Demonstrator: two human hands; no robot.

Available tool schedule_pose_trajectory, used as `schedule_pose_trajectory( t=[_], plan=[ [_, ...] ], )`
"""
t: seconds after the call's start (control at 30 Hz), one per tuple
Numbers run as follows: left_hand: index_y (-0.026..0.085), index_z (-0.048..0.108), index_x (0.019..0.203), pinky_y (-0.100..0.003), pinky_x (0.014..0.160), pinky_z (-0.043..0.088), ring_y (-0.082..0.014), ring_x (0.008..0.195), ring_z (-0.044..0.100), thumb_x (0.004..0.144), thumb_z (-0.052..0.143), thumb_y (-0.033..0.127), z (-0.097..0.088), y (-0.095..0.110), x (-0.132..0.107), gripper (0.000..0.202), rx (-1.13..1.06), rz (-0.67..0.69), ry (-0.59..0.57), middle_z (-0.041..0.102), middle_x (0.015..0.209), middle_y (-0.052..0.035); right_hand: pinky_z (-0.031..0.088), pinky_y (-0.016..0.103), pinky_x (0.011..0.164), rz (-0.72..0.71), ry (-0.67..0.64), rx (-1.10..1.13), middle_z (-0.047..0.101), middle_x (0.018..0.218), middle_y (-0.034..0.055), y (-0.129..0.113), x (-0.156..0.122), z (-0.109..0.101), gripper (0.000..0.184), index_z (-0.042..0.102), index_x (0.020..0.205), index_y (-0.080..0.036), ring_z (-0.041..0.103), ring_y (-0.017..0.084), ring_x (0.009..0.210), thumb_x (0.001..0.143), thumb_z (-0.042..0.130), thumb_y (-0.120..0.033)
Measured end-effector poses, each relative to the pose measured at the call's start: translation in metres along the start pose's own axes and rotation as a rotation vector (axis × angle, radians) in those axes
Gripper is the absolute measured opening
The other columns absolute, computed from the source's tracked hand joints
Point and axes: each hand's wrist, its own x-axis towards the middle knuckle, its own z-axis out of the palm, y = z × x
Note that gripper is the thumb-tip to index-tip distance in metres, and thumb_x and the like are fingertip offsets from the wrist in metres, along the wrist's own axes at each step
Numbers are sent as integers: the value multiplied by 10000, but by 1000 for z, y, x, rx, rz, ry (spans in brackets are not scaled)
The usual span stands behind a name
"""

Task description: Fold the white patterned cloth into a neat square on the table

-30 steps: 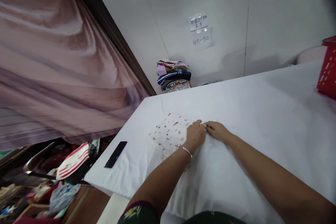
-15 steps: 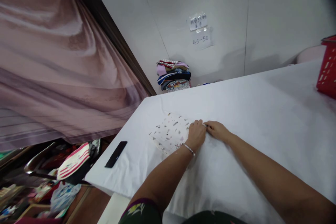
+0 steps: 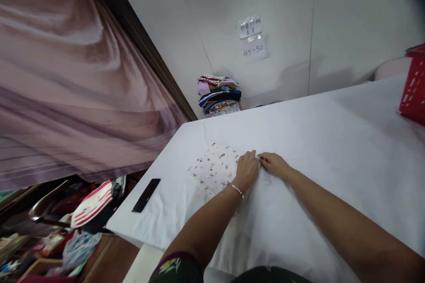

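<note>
A thin white cloth [image 3: 212, 168] with a scattered grey and brown pattern lies folded on the white-covered table. My left hand [image 3: 248, 171], a bracelet at its wrist, rests on the cloth's right part with its fingers bent over the edge. Close beside it, my right hand [image 3: 274, 164] pinches the right-hand end of the cloth between thumb and fingers. The bit of cloth between the two hands is mostly hidden by the fingers.
A black phone-like slab [image 3: 146, 195] lies near the table's left edge. Behind the table is a stack of folded fabrics [image 3: 219, 95]. A red basket [image 3: 413, 86] stands at the far right. A pink curtain [image 3: 83, 75] hangs at left, above a cluttered chair [image 3: 49, 212].
My left hand has shifted very slightly left, and its fingers are stretched a little further. My right hand stays at the cloth's end. The cloth looks nearly the same.
</note>
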Motion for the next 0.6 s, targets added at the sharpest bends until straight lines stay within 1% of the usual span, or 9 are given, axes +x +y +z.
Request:
schedule_pose_trajectory(
  t=[0.17,0.3,0.4,0.5,0.6],
  plan=[
    [159,629,951,-354,842,422,-220,1099,456,874,411,145,5,0,3,231,-1,-13,-30,460,1316,-78,425,268,744,-34,-1,34,684,950,47,-2,0,-1,290,651,1014,-205,601,176,857,836,422,-210],
    [146,634,966,-351,917,392,-202,1111,470,877,414,141,11,-5,7,238,-137,-18,-16,531,1249,-87,424,269,772,-20,-4,20,686,963,37,0,0,0,285,655,1005,-221,599,177,891,835,427,-208],
    [143,634,971,-339,970,354,-180,1109,483,880,420,135,12,-8,8,232,-242,-3,7,577,1190,-79,422,283,804,-12,-11,18,688,971,38,2,1,2,284,659,995,-226,596,183,917,832,428,-202],
    [144,637,935,-350,969,353,-182,1111,485,878,423,130,12,-10,7,223,-258,17,33,580,1182,-77,423,287,801,-17,-5,31,686,990,41,4,1,4,302,655,1013,-225,597,183,915,821,423,-198],
    [149,634,924,-359,956,364,-191,1126,474,873,437,127,12,-8,7,204,-238,-24,45,571,1195,-74,428,275,765,-28,-5,68,688,964,39,4,1,3,313,655,1013,-214,601,176,863,786,440,-189]
  ],
)
